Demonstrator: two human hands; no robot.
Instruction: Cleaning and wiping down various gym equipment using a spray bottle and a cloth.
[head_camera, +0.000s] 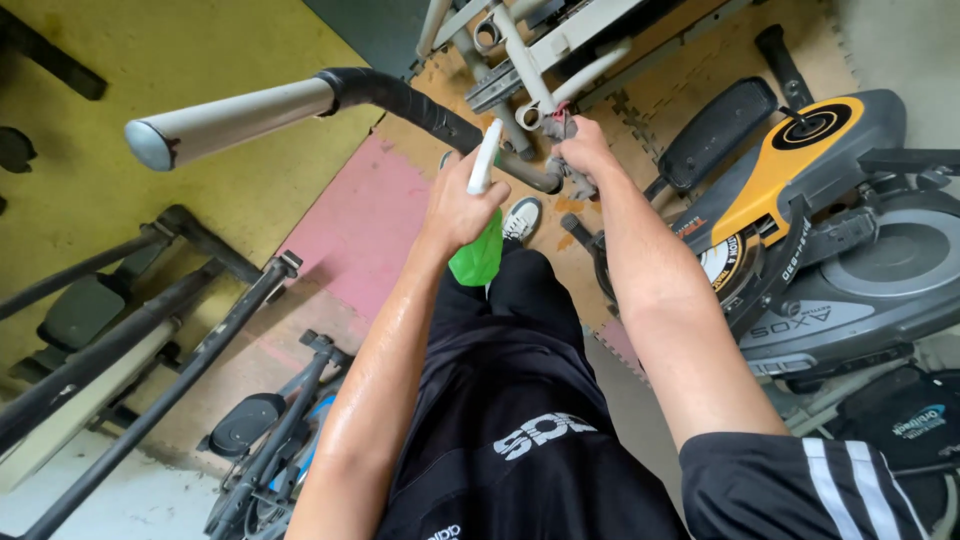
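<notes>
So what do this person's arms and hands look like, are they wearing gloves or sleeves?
No gloves: both the left hand and the right hand are bare, with no watch or rings visible. The forearms are uncovered and shiny, as if wet. A short black sleeve with white stripes covers the right upper arm; no sleeve shows on the left arm. Black shorts with white lettering show below.

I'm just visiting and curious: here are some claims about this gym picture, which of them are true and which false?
1. The left hand holds a green spray bottle. True.
2. The right hand is pressing a cloth to the handlebar. True.
3. The floor mat under the arms is blue. False: it is pink, with yellow beside it.
4. The exercise machine at right has a red cover. False: it is orange and grey.
</notes>
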